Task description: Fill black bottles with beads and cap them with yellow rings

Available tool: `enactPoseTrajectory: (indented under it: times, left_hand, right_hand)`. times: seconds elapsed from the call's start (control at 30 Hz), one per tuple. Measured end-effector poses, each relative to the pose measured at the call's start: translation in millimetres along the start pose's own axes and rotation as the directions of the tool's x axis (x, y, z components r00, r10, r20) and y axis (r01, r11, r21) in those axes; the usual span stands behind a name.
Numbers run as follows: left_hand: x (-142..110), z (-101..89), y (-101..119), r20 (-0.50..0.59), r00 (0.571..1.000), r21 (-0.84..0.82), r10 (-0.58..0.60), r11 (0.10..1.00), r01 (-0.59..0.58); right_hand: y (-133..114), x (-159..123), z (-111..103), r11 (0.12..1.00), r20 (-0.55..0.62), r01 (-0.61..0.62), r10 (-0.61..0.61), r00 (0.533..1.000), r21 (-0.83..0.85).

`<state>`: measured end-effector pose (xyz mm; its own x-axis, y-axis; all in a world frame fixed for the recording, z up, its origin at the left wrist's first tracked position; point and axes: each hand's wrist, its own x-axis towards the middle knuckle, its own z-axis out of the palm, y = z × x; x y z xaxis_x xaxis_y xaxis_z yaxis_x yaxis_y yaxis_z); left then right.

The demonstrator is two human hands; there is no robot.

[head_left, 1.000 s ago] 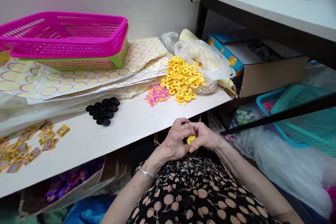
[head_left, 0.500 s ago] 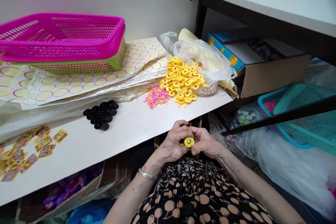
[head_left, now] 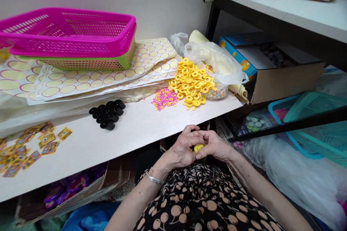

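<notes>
A yellow round plastic piece (head_left: 198,147) sits between my two hands, low in front of my body and below the table edge. My left hand (head_left: 184,148) is closed around its left side, fingers curled over it. From the other side my right hand (head_left: 215,147) grips it with thumb and fingers. Much of the piece is hidden by the fingers. On the table beyond lies a heap of similar yellow plastic pieces (head_left: 189,83), with a small pile of pink and yellow bits (head_left: 165,99) beside it.
Black cylindrical caps (head_left: 107,113) stand grouped mid-table. Small printed cards (head_left: 48,139) lie scattered at left. A pink basket (head_left: 89,47) rests on sheets with printed circles (head_left: 114,76). At right are an open cardboard box (head_left: 284,83) and a teal basket (head_left: 320,126).
Less of the yellow piece shows now; it has turned or sunk between my fingers. Both hands stay closed together in front of my body. The view has shifted slightly.
</notes>
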<state>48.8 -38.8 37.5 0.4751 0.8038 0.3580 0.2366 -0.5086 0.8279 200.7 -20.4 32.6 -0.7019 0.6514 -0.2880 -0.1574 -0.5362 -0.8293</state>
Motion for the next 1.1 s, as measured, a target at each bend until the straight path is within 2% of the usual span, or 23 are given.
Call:
enactPoseTrajectory:
  times: [0.13,0.23,0.33,0.43,0.67,0.83,0.93,1.03,1.1]
  left_hand:
    - [-3.4,5.5,-3.6,0.012,1.000,0.012,0.022,1.000,-0.023]
    - [-5.3,7.9,-5.5,0.035,0.999,0.015,0.010,1.000,-0.011]
    - [-5.3,5.5,-7.4,0.042,0.999,0.012,-0.013,1.000,0.013]
    - [-4.8,-0.8,-10.7,0.001,0.998,-0.006,-0.063,0.998,0.063]
    - [-12.0,-4.4,-14.4,-0.077,0.992,-0.020,-0.104,0.994,0.103]
    - [-13.9,-3.7,-12.6,-0.110,0.992,-0.049,-0.069,0.997,0.064]
    - [-12.8,-7.3,-11.8,-0.135,0.987,-0.075,-0.088,0.994,0.079]
    - [-14.8,-5.8,-13.3,-0.181,0.979,-0.028,-0.092,0.996,0.088]
    - [-18.1,-0.1,-16.4,-0.219,0.973,0.012,-0.077,0.997,0.081]
  right_hand:
    - [-0.2,-1.5,1.6,0.999,-0.001,-0.050,0.050,0.999,0.015]
    - [3.7,-1.1,3.7,0.999,-0.005,-0.032,0.032,0.999,0.044]
    - [11.5,2.3,6.1,0.998,-0.088,0.037,-0.033,0.996,0.042]
    - [19.7,7.0,6.1,0.991,-0.197,0.122,-0.110,0.974,0.053]
    - [21.5,8.9,4.5,0.993,-0.075,0.060,-0.052,0.996,0.104]
    - [19.8,10.5,15.7,0.989,-0.100,0.130,-0.123,0.987,0.068]
    - [21.1,11.7,21.6,0.977,-0.134,0.161,-0.143,0.981,0.137]
    - [23.0,12.8,22.3,0.977,-0.136,0.097,-0.072,0.988,0.190]
    - [23.7,13.6,19.6,0.986,-0.103,0.042,-0.025,0.994,0.159]
